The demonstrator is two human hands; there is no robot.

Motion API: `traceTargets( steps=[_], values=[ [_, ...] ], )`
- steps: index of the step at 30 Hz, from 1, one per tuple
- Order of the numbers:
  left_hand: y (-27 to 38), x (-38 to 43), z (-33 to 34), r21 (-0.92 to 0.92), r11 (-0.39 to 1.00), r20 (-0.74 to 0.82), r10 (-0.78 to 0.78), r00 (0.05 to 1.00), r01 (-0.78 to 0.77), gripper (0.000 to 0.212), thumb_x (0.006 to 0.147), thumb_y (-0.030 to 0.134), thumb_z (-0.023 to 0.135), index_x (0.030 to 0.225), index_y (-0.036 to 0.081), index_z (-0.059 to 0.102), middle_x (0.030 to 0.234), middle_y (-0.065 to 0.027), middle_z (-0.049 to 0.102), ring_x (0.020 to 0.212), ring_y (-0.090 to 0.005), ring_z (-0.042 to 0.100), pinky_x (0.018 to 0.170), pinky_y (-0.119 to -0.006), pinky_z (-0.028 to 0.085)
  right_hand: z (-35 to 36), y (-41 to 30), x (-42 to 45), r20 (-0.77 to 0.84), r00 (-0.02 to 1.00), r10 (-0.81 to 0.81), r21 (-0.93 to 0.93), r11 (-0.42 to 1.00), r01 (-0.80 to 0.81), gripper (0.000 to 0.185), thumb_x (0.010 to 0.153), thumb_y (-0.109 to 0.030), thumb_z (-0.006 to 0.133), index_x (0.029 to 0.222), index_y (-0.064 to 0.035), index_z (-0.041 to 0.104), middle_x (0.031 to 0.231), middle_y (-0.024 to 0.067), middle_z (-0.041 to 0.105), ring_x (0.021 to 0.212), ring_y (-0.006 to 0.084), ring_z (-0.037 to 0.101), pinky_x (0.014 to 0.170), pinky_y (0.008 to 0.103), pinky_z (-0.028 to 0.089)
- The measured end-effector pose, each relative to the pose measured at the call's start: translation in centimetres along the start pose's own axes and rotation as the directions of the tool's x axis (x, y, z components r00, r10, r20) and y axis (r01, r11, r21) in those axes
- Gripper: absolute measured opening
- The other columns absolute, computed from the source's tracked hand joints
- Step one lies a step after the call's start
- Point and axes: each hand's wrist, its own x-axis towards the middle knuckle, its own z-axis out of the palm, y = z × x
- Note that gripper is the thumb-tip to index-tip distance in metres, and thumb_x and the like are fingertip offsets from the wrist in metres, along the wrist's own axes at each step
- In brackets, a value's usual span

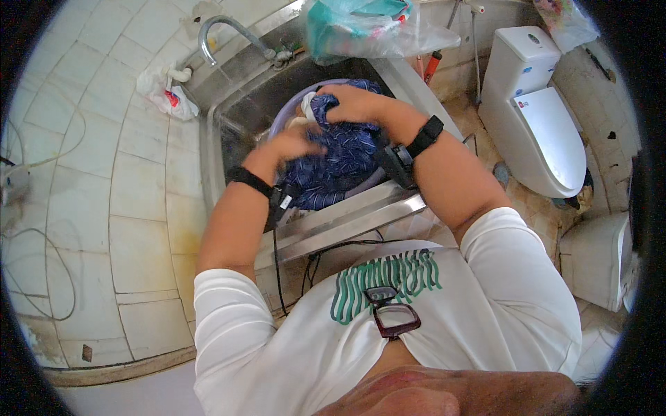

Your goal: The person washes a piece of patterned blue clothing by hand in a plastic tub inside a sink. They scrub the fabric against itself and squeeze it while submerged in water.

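Navy patterned fabric [346,156], with light markings and some striping, fills much of a lavender plastic basin [289,106] inside a stainless steel sink [244,112]. My right hand [354,106] grips a bunched fold of it near the far side of the basin. Over the left part of the fabric is my left hand [296,143], blurred by motion. Its fingers look apart with nothing visible between them; whether they touch the fabric is unclear. A piece of white cloth [308,106] shows by my right fingertips. Black straps with small devices circle both wrists.
A curved metal faucet [223,23] rises behind the sink. Plastic bags [364,31] lie at its far right corner, and another bag [166,96] hangs on the left wall. Black cables [312,260] dangle between the sink front and my body. A white toilet [546,130] stands right.
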Motion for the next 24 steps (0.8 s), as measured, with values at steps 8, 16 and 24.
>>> traceTargets(
  steps=[8, 16, 24],
  values=[
    [0.2, -0.8, -0.8, -0.666, 0.676, -0.417, 0.014, 0.909, -0.316, 0.066, 0.067, 0.016, 0.08, 0.121, 0.003, 0.043, 0.108, -0.0145, 0.055, 0.099, -0.0223, 0.053, 0.086, -0.032, 0.043, 0.4, -2.0, -0.7, -0.089, 0.996, -0.031, -0.041, 0.999, 0.027, 0.052, 0.062, -0.042, 0.078, 0.092, -0.001, 0.065, 0.088, 0.023, 0.065, 0.085, 0.0376, 0.062, 0.078, 0.0404, 0.048],
    [-4.1, -4.0, 1.7, 0.16, 0.981, 0.275, -0.15, 0.95, 0.109, 0.069, 0.058, 0.045, 0.083, 0.102, 0.002, 0.052, 0.097, -0.017, 0.057, 0.087, -0.0298, 0.058, 0.077, -0.038, 0.047, -0.1, 0.4, 0.4, -0.457, 0.867, 0.198, -0.025, 0.972, -0.235, 0.053, 0.067, -0.042, 0.072, 0.096, 0.0014, 0.064, 0.096, 0.0239, 0.064, 0.092, 0.0391, 0.06, 0.084, 0.0434, 0.048],
    [-3.3, -2.9, 3.2, 0.072, 0.996, 0.427, -0.072, 0.901, 0.046, 0.039, 0.068, 0.023, 0.078, 0.086, 0.005, 0.048, 0.074, -0.013, 0.059, 0.082, -0.0304, 0.061, 0.069, -0.04, 0.048, 0.0, 0.7, 0.7, -0.559, 0.811, 0.17, 0.154, 0.983, -0.099, 0.048, 0.067, -0.037, 0.073, 0.096, 0.0011, 0.065, 0.091, 0.0233, 0.065, 0.087, 0.0378, 0.062, 0.079, 0.0413, 0.049]
  ],
)
